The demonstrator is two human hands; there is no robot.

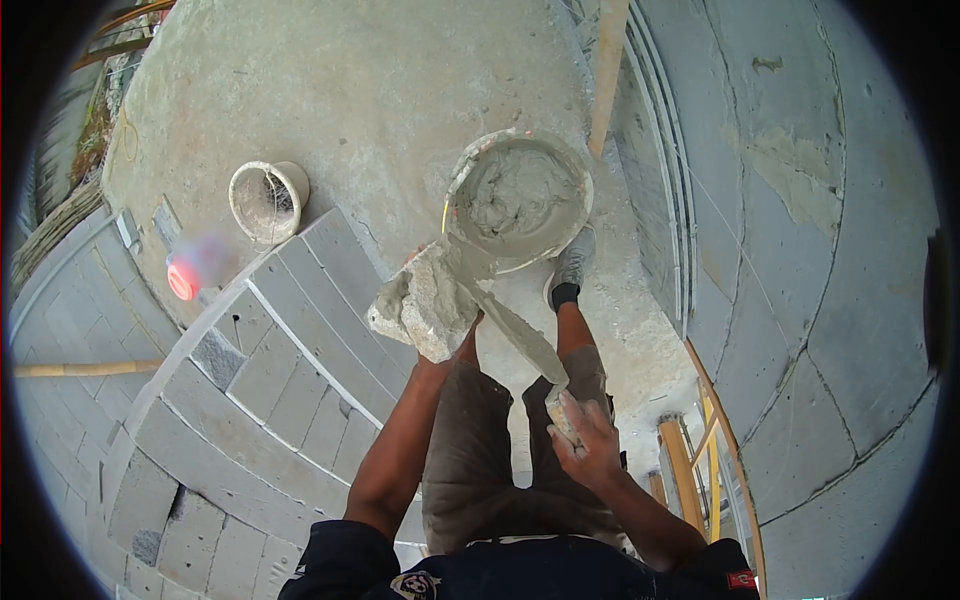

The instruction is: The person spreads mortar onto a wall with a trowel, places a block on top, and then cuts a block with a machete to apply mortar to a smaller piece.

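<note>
My left hand (467, 350) is mostly hidden beneath a rough, whitish, mortar-caked chunk (425, 305) that it holds up in front of my legs. My right hand (590, 445) grips the pale handle of a trowel (520, 340), fingers wrapped round it. Grey mortar coats the long blade, which slants up and left so that its far end overlaps the chunk's right side. Just beyond, a round tub (588, 200) of wet grey mortar (520, 195) stands on the floor, its rim smeared with mortar.
A whitish bucket (300, 185) stands at the left by a grey block wall (320, 300). Near it is a pink-red object (183, 280), partly blurred. A panelled wall (790, 250) rises on the right, with a wooden plank (608, 75) beside it. My shoe (572, 262) is against the tub.
</note>
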